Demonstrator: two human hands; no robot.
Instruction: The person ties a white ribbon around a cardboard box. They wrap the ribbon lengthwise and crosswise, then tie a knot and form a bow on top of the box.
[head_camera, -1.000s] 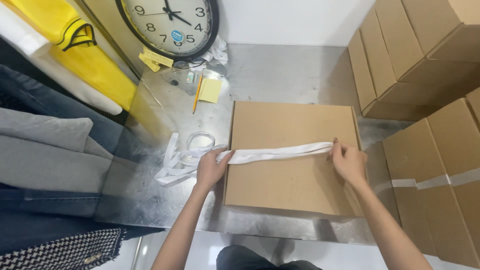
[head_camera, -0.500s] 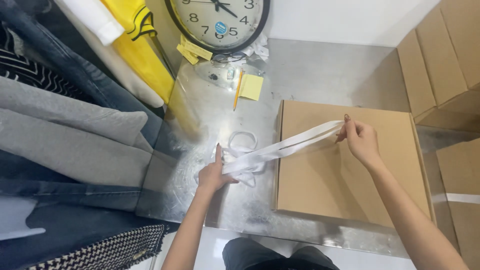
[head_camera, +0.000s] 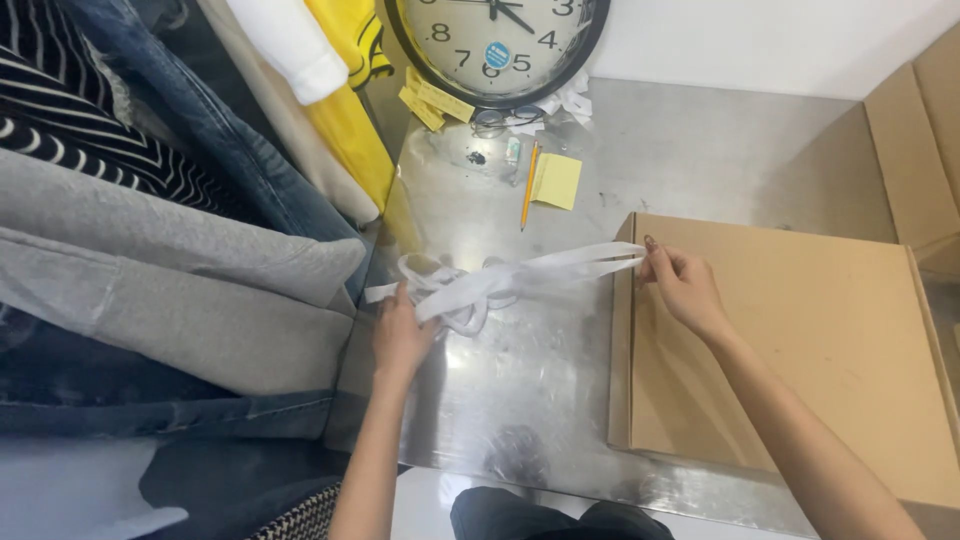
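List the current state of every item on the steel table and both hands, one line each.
Flat brown cardboard box: closed, lying flat.
White fabric strap: stretched between both hands, its loose end bunched on the table.
Left hand: gripping the strap's bunched end.
Right hand: pinching the strap's other end over the box edge.
Yellow pencil: lying flat.
Round wall clock: leaning upright.

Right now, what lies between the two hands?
In the head view, only the white strap runs between the left hand and the right hand, held taut above the bare steel table. Nothing else lies in that stretch.
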